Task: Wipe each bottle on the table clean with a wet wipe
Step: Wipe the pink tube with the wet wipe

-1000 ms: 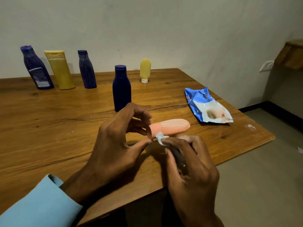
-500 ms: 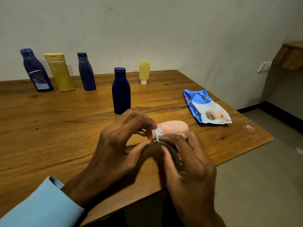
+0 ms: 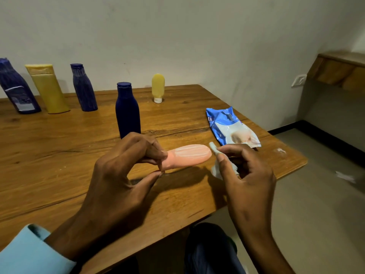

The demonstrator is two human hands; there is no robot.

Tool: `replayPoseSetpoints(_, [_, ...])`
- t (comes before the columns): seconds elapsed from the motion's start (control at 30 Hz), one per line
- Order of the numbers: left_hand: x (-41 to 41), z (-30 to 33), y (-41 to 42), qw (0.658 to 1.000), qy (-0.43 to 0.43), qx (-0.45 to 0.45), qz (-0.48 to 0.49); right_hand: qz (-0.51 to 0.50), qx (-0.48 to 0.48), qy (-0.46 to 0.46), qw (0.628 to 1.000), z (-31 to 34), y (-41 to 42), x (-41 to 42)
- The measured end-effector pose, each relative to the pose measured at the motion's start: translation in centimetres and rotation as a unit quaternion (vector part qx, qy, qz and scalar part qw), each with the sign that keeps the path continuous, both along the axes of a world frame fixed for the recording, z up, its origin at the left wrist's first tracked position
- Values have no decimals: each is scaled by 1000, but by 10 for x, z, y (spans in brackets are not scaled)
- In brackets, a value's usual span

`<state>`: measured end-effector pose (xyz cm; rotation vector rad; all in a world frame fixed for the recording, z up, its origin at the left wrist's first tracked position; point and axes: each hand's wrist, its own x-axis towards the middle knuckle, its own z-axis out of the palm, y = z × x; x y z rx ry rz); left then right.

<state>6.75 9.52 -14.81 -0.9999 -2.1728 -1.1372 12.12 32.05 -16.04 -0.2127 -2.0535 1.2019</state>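
My left hand pinches the cap end of a small pink bottle, holding it level just above the wooden table. My right hand grips a folded white wet wipe right at the bottle's rounded far end. A dark blue bottle stands just behind my left hand. Along the wall stand a blue labelled bottle, a yellow tube, a ribbed blue bottle and a small yellow bottle on its white cap.
A blue and white wet-wipe packet lies flat on the table's right side. The table's right edge drops to a grey floor with a scrap of paper. A wooden shelf hangs on the right wall.
My right hand has drawn the wipe along the pink bottle from its cap end to its far tip. The whole pink body now shows. My left hand keeps its pinch.
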Motion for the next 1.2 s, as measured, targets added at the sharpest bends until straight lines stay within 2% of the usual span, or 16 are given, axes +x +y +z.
replayPoseSetpoints(0.13, [1,1,1,1000,-15,4,-5,10,-1,3,1000,-2,-16,4])
replayPoseSetpoints(0.4, [3,-1,2,999,-29,-15,24,87,99,31,991,-13,-63,25])
replayPoseSetpoints(0.57, [1,0,1,1000,-24,1,6,1,74,55,996,-3,-30,22])
replayPoseSetpoints(0.7, [4,1,3,1000,-29,7,0,-35,69,28,997,-3,-7,12])
replayPoseSetpoints(0.83, [5,0,3,1000,-25,1,15,1,106,26,994,-10,-39,15])
replayPoseSetpoints(0.93, [5,-1,3,999,-29,-10,29,82,127,27,988,-15,-65,17])
replayPoseSetpoints(1.03, [5,-1,2,999,-25,-13,25,137,100,26,985,-15,-62,19])
replayPoseSetpoints(1.1, [5,0,2,1000,-19,-3,22,93,59,30,993,-13,-48,21])
replayPoseSetpoints(1.2, [4,1,3,1000,-9,3,18,5,-56,19,998,-12,-21,22])
